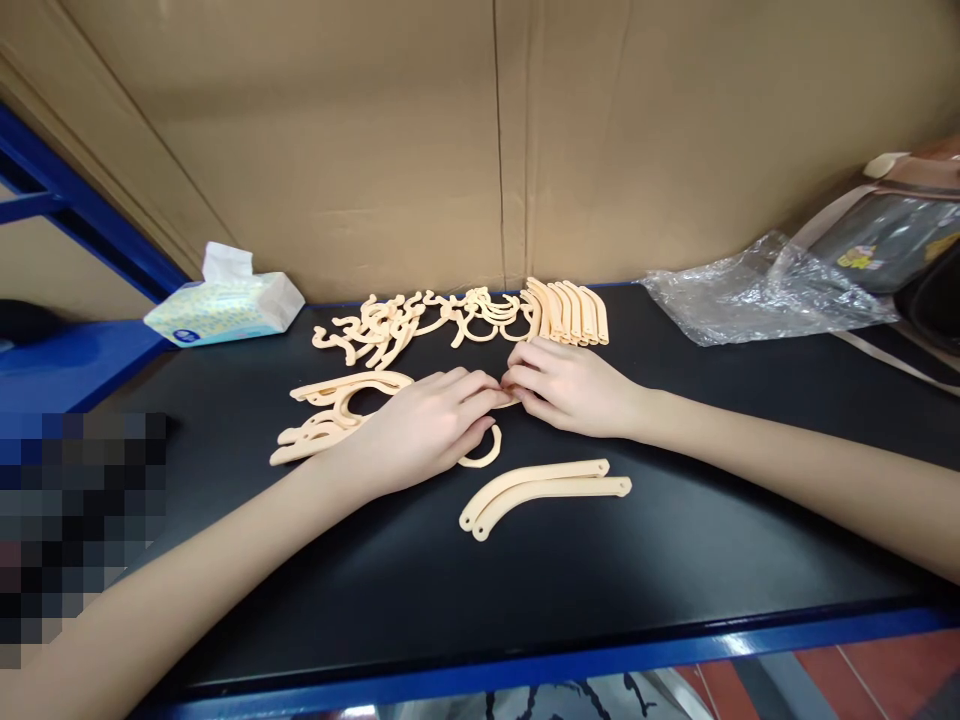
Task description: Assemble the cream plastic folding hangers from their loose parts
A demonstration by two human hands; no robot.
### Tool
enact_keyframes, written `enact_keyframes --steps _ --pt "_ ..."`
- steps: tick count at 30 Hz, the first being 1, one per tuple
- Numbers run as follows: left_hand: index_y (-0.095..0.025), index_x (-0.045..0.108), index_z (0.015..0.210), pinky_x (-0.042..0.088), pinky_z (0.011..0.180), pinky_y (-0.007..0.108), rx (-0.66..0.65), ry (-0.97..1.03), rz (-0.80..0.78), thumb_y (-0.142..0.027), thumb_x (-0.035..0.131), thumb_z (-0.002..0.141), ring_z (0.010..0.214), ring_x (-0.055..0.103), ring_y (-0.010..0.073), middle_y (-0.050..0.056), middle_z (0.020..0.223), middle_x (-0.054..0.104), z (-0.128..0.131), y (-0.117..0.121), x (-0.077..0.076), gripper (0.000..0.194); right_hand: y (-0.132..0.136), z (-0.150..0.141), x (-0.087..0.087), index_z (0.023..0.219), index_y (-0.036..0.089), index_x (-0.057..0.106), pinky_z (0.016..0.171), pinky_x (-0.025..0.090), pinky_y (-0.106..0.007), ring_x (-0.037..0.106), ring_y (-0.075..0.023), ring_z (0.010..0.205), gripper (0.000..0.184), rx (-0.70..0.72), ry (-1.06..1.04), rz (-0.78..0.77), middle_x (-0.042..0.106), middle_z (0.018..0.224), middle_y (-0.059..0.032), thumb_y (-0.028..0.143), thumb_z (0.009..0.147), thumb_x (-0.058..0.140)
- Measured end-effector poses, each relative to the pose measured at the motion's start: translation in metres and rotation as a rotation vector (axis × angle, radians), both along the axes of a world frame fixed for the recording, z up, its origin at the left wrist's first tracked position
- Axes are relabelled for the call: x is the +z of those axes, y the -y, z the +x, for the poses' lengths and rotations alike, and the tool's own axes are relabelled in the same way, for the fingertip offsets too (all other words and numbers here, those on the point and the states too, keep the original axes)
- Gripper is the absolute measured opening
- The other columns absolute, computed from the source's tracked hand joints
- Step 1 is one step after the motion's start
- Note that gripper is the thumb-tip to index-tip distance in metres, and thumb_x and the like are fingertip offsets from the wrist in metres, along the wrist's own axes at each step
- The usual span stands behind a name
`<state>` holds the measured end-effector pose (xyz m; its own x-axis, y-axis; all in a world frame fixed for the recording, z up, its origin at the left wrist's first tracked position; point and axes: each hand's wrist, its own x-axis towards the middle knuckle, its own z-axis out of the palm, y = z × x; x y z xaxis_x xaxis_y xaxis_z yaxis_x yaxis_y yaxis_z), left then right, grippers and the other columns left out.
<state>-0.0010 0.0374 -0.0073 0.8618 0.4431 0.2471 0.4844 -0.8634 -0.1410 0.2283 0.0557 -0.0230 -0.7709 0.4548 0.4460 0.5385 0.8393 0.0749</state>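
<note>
My left hand (439,425) and my right hand (566,390) meet fingertip to fingertip over the middle of the black table. Their closed fingers grip a beige plastic hanger piece (511,400), mostly hidden behind them. From under my left fingers curves a beige hook (491,448); whether it joins the held piece I cannot tell. Just in front of my hands lie two curved hanger arms (551,490) side by side. Folded hanger assemblies (330,430) rest beside my left wrist, partly covered by it.
Along the back lie loose small hooks (375,325), ring-like pieces (487,315) and a row of curved arms (574,312). A tissue pack (225,305) stands at the back left. Crumpled clear plastic (750,290) and a bag (855,240) occupy the back right. Cardboard (375,130) walls the rear.
</note>
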Motion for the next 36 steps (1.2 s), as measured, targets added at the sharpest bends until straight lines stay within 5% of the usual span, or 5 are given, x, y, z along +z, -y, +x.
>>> enact_keyframes --steps 36 --pt "-0.018 0.057 0.128 0.05 0.09 0.037 0.008 0.026 -0.018 -0.023 0.044 0.099 0.101 0.061 0.0206 0.006 0.122 0.063 -0.0008 0.0011 -0.0016 0.032 0.0005 0.0003 -0.0012 0.095 0.012 0.066 0.072 0.048 -0.033 0.057 -0.02 0.085 0.026 -0.034 -0.029 -0.035 0.06 0.095 -0.0106 0.022 0.097 0.041"
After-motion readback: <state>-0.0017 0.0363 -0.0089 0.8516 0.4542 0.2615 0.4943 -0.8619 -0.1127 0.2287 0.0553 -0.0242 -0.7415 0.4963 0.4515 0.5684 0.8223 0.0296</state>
